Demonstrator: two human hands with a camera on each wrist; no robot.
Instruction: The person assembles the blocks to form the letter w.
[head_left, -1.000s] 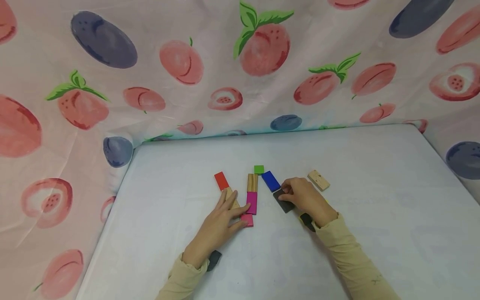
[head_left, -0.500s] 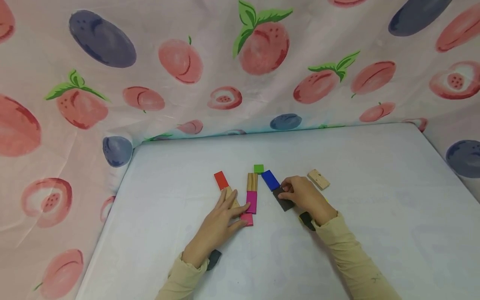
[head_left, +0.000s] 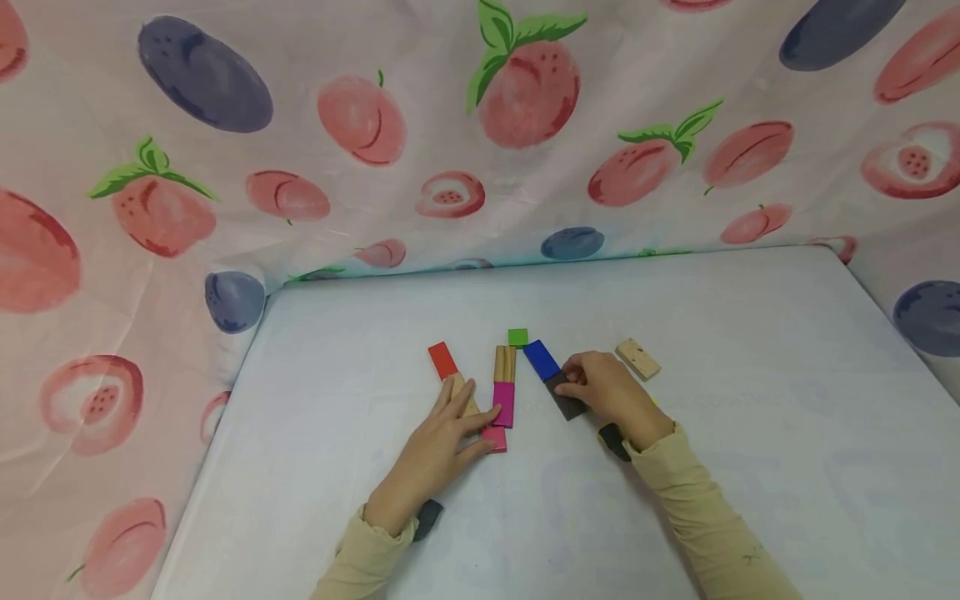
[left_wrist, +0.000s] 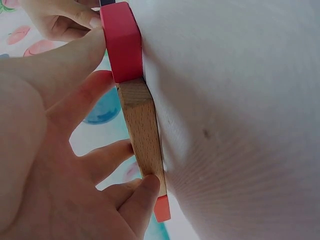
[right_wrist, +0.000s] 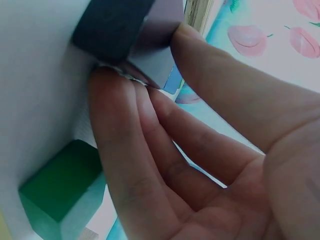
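My left hand (head_left: 429, 454) lies with fingers spread over a plain wooden block (left_wrist: 142, 135) and a row of pink blocks. Its thumb touches the near pink block (head_left: 495, 439), and a fingertip touches the magenta block (head_left: 504, 406). Beyond the wooden block lies a red block (head_left: 442, 360). My right hand (head_left: 611, 396) pinches a black block (head_left: 566, 398), thumb on one side and fingers on the other. The black block's far end meets a blue block (head_left: 542, 360), slanting in line with it. A striped wooden block (head_left: 505, 364) lies beyond the magenta one.
A small green block (head_left: 517, 337) sits by the blue block's far end. A loose wooden block (head_left: 637, 358) lies to the right of my right hand. Another green block (right_wrist: 62, 187) shows beneath that hand. Fruit-printed cloth (head_left: 450, 125) rises behind the white table (head_left: 337, 333).
My right hand has pushed the black block slightly away and left, closing the small gap to the blue block. The left hand has stayed in place.
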